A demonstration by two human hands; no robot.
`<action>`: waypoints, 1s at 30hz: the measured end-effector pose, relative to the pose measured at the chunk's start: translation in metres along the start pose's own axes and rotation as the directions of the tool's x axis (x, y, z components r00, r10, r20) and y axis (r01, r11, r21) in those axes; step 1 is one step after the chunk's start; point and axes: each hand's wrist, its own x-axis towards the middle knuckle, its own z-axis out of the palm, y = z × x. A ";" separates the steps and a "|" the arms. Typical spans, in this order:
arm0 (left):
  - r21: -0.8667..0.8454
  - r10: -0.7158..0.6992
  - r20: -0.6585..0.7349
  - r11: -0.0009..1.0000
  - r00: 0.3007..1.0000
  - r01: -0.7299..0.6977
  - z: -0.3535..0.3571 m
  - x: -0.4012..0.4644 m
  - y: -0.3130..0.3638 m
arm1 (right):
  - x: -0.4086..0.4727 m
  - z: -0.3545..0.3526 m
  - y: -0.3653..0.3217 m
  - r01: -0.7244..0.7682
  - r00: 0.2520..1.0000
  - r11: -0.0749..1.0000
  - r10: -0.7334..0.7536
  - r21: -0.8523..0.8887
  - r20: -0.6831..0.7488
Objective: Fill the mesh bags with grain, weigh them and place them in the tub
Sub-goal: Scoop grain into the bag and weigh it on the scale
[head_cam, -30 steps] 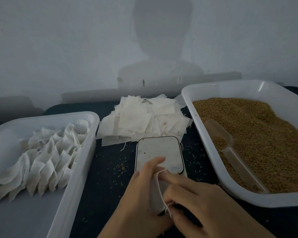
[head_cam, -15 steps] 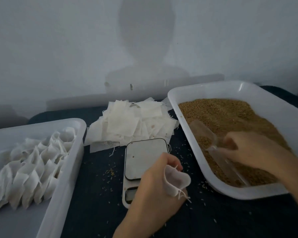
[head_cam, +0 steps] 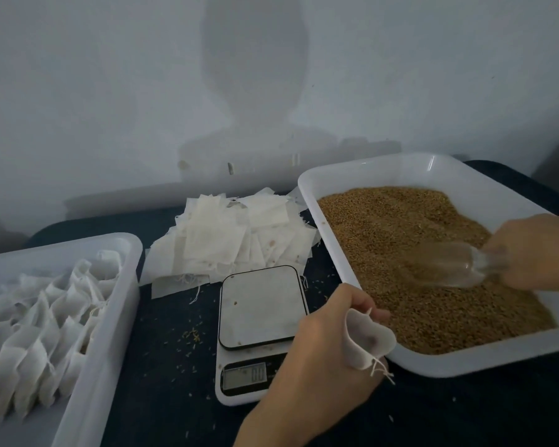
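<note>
Right hand now lifting clear plastic scoop over grain, left hand pinching open mesh bag.

Dim, cool light; person's shadow on wall. Motion blur on right hand. Wide-angle bowing at edges.

Small packing workbench, digital scale, grain tray, bare grey wall
</note>
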 end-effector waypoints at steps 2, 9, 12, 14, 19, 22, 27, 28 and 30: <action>0.002 -0.006 -0.001 1.000 1.000 0.006 -0.001 0.000 0.001 | -0.004 0.004 -0.009 0.087 0.995 0.982 -0.095 0.166 0.039; -0.030 -0.019 -0.008 0.999 1.000 0.019 0.000 -0.001 0.003 | -0.003 0.039 -0.062 0.184 0.982 0.857 -0.186 0.481 -0.043; -0.048 -0.037 -0.001 0.998 0.999 0.037 0.000 0.000 0.003 | -0.003 0.046 -0.067 0.181 0.982 0.791 -0.182 0.585 -0.057; -0.054 -0.036 0.002 0.998 0.999 0.036 0.000 0.001 0.003 | -0.004 0.047 -0.067 0.192 0.980 0.749 -0.180 0.634 -0.085; -0.086 -0.015 0.000 0.996 1.000 0.015 0.002 0.001 0.000 | -0.017 0.042 -0.062 0.283 0.956 0.647 -0.130 0.708 -0.264; -0.117 -0.018 -0.045 0.993 0.999 0.013 -0.002 -0.003 -0.004 | -0.029 0.037 -0.059 0.350 0.930 0.549 -0.108 0.759 -0.351; -0.070 -0.064 -0.255 0.996 0.965 0.048 -0.036 -0.005 -0.010 | -0.047 0.022 -0.055 0.417 0.908 0.407 -0.151 0.812 -0.391; -0.046 -0.070 -0.287 0.997 0.955 0.059 -0.043 -0.006 -0.011 | -0.052 0.017 -0.053 0.425 0.905 0.394 -0.169 0.815 -0.390; -0.005 -0.090 -0.311 0.996 0.946 0.093 -0.056 -0.008 -0.013 | -0.056 0.009 -0.048 0.476 0.876 0.365 -0.273 0.800 -0.397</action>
